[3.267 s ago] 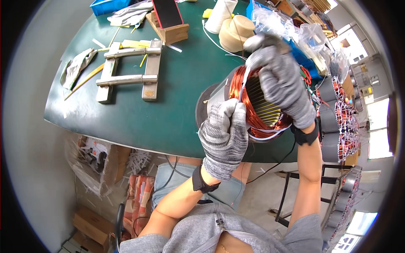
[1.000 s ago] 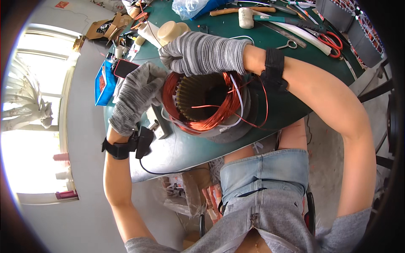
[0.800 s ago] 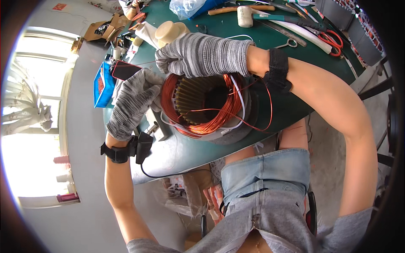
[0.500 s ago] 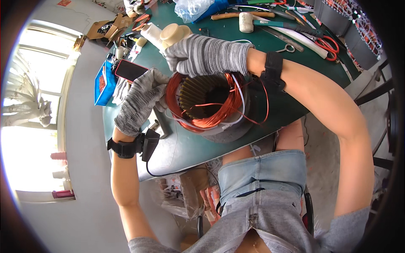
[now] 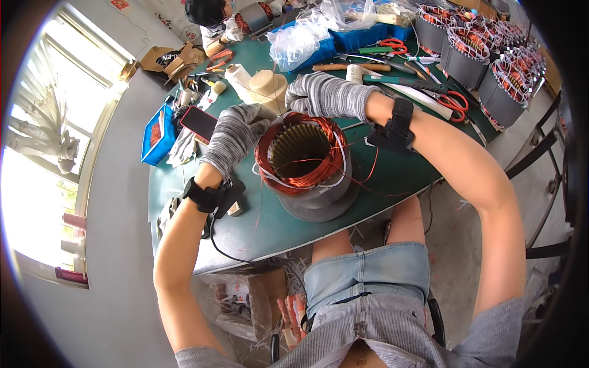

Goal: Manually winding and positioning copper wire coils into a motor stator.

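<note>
A motor stator (image 5: 322, 205), a grey cylinder with copper coils (image 5: 314, 179) round its rim and yellowish slot liners inside, stands on the table. White sleeved leads and loose red-brown wires come off the coils. My left hand (image 5: 236, 136), in a grey knit glove, is closed in a pinch by the stator's far left rim. My right hand (image 5: 334, 96), gloved alike, is closed just above the far rim. A thin dark strand shows between the two hands near the fingertips. What exactly each hand pinches is too fine to make out.
Beyond my hands stand cream spools (image 5: 268, 87). A phone (image 5: 199, 124) and a blue bin (image 5: 158, 138) lie left. A mallet (image 5: 354, 74), red-handled scissors (image 5: 453, 105) and blue trays (image 5: 307, 55) lie farther off. More wound stators (image 5: 500, 92) stand right. Another person's gloved hand (image 5: 233, 29) is at the far edge.
My hands have moved apart and off the stator's rim, the right one shifting rightward. The view has tilted, so more of the table's far side and another person now show.
</note>
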A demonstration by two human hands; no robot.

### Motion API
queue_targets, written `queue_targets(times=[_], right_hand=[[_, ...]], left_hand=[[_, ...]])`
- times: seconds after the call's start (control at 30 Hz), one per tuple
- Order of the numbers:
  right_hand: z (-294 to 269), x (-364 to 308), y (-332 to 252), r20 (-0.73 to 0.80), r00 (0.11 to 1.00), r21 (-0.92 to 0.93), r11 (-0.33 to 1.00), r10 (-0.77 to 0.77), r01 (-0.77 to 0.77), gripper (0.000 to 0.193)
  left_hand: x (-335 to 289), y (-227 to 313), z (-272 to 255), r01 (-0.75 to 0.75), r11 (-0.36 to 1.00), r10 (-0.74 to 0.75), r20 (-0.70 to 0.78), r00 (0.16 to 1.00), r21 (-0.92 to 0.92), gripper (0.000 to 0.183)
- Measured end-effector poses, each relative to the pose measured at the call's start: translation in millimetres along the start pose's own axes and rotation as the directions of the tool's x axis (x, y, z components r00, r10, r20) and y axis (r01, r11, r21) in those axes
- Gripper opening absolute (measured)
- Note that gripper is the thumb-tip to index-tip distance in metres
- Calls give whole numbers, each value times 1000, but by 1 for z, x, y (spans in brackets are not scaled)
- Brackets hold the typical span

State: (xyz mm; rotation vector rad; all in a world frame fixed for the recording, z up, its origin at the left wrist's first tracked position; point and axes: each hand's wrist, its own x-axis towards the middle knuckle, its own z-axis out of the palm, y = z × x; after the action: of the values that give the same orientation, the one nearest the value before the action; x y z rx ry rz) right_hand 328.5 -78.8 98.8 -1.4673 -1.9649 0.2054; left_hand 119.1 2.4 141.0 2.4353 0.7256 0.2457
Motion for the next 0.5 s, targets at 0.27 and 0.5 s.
queue_targets(times=[0.27, 0.5], right_hand=[[2, 6, 4, 90, 996, -10, 1000, 6, -5, 12], [7, 12, -9, -88, 988, 43, 991, -126, 130, 17]], left_hand=[[17, 5, 0, -136, 946, 130, 43, 991, 294, 15], [-12, 12, -4, 94, 993, -92, 32, 995, -75, 17]])
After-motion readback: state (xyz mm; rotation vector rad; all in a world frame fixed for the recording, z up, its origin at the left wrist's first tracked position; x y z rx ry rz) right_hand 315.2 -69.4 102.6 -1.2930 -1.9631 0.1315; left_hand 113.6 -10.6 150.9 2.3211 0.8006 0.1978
